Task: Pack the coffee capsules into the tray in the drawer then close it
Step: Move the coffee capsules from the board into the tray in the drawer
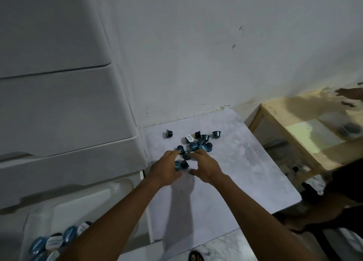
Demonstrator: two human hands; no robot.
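Coffee capsules (198, 142) lie scattered on the white desk (245, 172), with both hands reaching into the pile. The left hand (167, 169) grasps capsules; the right hand (204, 165) curls loosely over others. Left of the desk, the open drawer's tray (39, 221) already holds several capsules (59, 239); about half appears unpacked, closing remains.

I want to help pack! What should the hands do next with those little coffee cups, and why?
Probably close both hands on a few capsules: the left hand and right hand are cupped around the near edge of the capsule pile on the table, and the drawer tray at lower left holds only some.
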